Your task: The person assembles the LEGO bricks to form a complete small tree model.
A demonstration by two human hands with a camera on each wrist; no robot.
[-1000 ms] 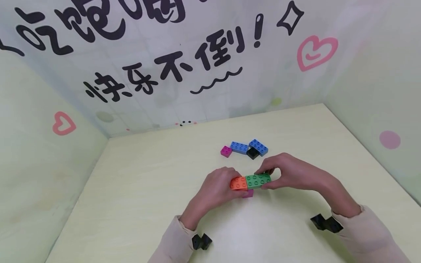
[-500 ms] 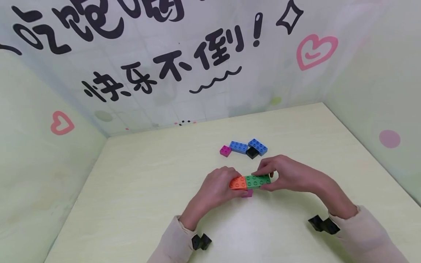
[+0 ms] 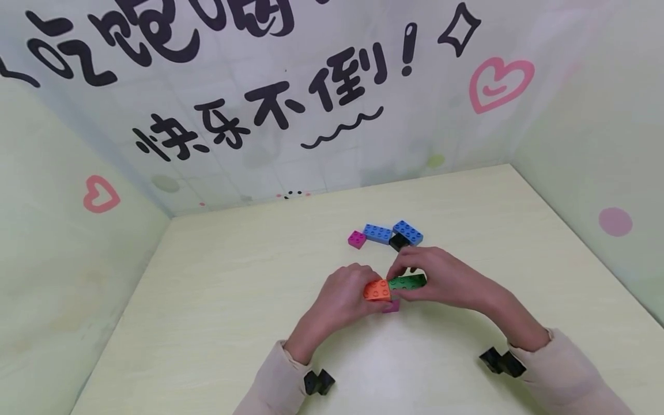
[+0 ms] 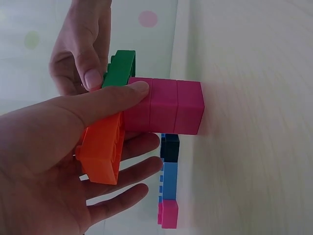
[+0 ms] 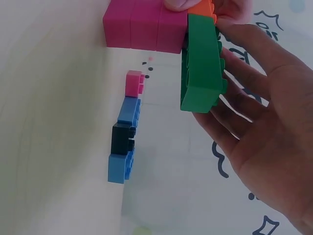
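A stack of magenta bricks (image 4: 164,107) stands on the table, with an orange brick (image 3: 376,291) and a green brick (image 3: 414,281) end to end on top of it. My left hand (image 3: 341,293) holds the orange brick; in the left wrist view its thumb lies along the upper magenta brick. With thumb and forefinger my right hand (image 3: 451,282) pinches the green brick near the end that meets the orange one. The green brick's outer end juts past the stack, with a gap beneath it in the right wrist view.
Behind the hands lie a loose magenta brick (image 3: 356,239), a blue brick (image 3: 377,233), a black brick (image 3: 399,241) and another blue brick (image 3: 408,231). Printed walls edge the pale table (image 3: 233,300) at the back and sides.
My right hand has slid left along the green brick, from its outer end toward the orange brick. The left hand keeps its hold, and the stack stays in place.
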